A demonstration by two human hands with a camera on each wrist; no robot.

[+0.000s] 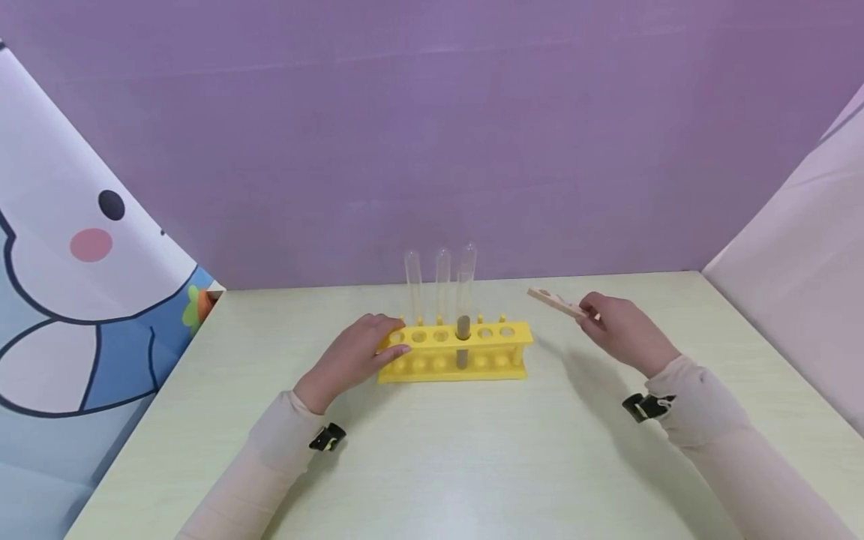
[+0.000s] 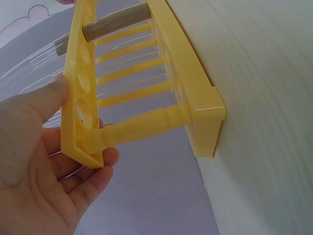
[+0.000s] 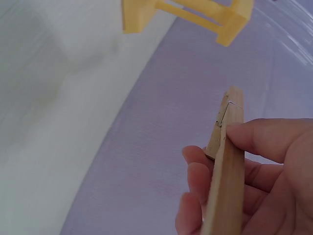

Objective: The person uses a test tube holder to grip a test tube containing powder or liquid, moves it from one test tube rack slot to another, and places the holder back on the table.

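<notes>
A yellow test tube rack (image 1: 455, 375) stands on the table, and my left hand (image 1: 361, 349) grips the left end of its top plate. In the left wrist view the thumb lies on the plate's upper face and the fingers curl beneath its end. One test tube with grey-brown contents (image 1: 462, 358) stands in a hole right of the rack's middle. Several clear test tubes (image 1: 442, 281) sit upside down on the pegs along the back. Right of the rack, my right hand (image 1: 624, 330) pinches a wooden test tube holder (image 1: 555, 301), raised above the table and pointing left.
The pale table (image 1: 466, 457) extends in front of the rack and to both sides. A purple backdrop (image 1: 432, 150) rises behind it. A cartoon-printed panel (image 1: 88, 247) stands at the left, and a pale panel (image 1: 796, 247) at the right.
</notes>
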